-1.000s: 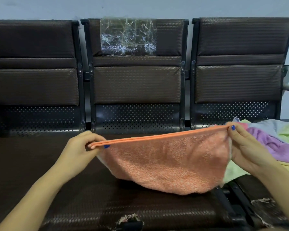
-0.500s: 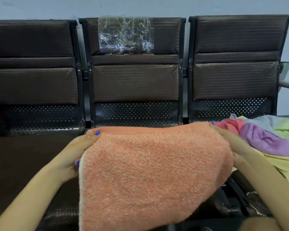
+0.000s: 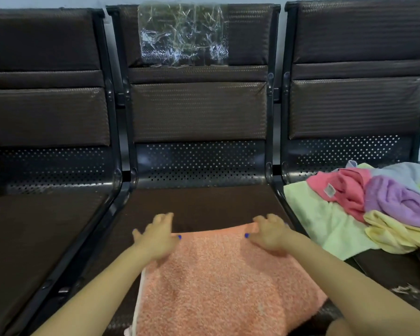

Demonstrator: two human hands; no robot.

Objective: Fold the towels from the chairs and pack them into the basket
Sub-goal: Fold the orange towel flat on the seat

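An orange towel [image 3: 216, 282] lies folded flat on the seat of the middle chair [image 3: 199, 204]. My left hand [image 3: 157, 236] rests on its far left corner with fingers spread. At the far right corner my right hand [image 3: 269, 234] presses down, fingers spread too. Neither hand grips the cloth. On the right chair's seat lies a loose heap of towels [image 3: 374, 207]: pale green, pink, purple, yellow and light grey. No basket is in view.
Three dark brown chairs stand joined in a row against a pale wall. The left chair's seat [image 3: 41, 234] holds nothing. Crumpled clear plastic [image 3: 183, 35] is stuck to the middle backrest. The right seat's front edge [image 3: 405, 291] is torn.
The orange towel, held up by its top edge a second ago, has been swung forward and laid on the middle seat. Both hands let go of the edge and now lie on top.
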